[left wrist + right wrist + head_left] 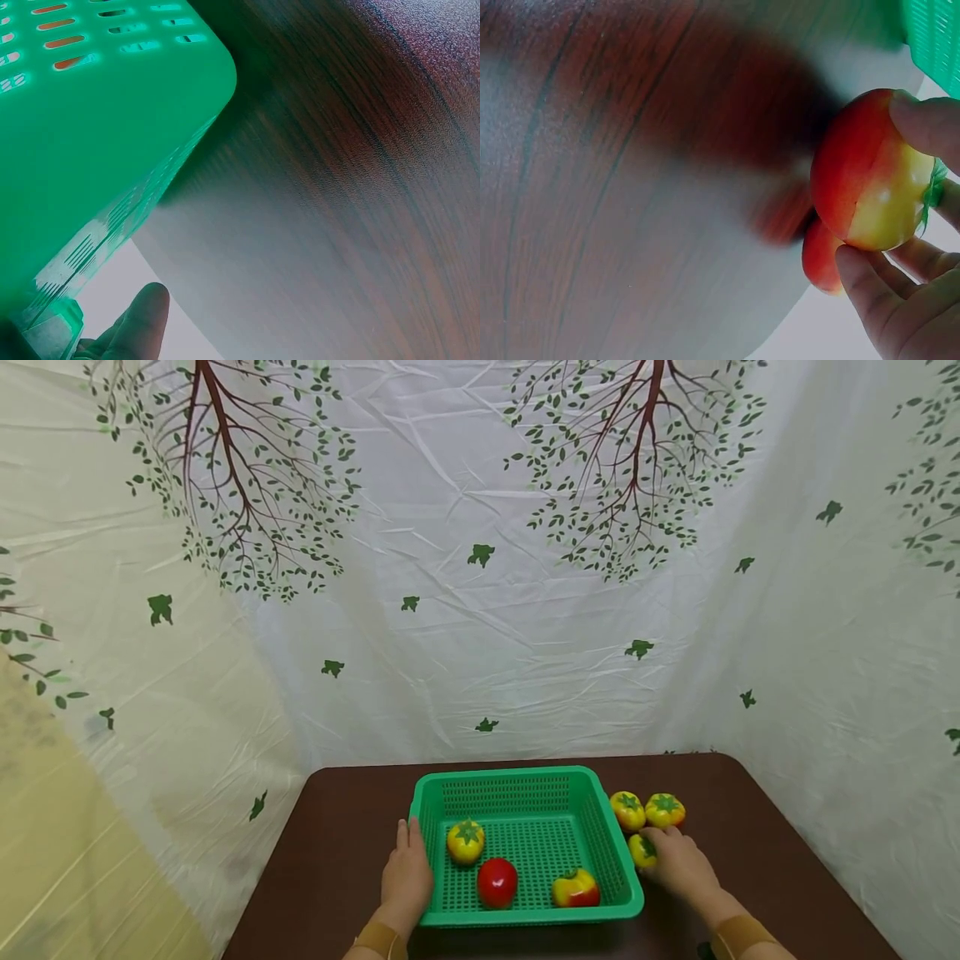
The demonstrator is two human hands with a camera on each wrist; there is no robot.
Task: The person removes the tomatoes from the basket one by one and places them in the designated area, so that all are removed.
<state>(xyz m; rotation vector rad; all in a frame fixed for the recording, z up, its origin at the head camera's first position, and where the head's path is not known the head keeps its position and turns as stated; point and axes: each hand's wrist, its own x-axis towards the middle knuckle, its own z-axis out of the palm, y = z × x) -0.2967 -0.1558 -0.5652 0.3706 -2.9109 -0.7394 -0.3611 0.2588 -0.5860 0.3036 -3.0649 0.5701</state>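
My right hand (678, 862) holds a red-and-yellow tomato (874, 176) with a green leafy top, just right of the green basket (525, 922). In the right wrist view, thumb and fingers sit around its sides, and another red fruit (821, 259) shows behind it. My left hand (408, 878) rests along the basket's left side, its fingers pointing straight forward. The left wrist view has a fingertip (154, 300) beside the basket wall (112, 142). Inside the basket lie a yellow tomato (466, 842), a smooth red tomato (497, 883) and a red-and-yellow fruit (576, 889).
Two more yellow-and-red tomatoes (627, 812) (664, 810) stand on the dark brown table (352, 827), beyond my right hand and close to the basket's right wall. White sheeting (450, 677) printed with trees and leaves hangs behind the table and along both sides.
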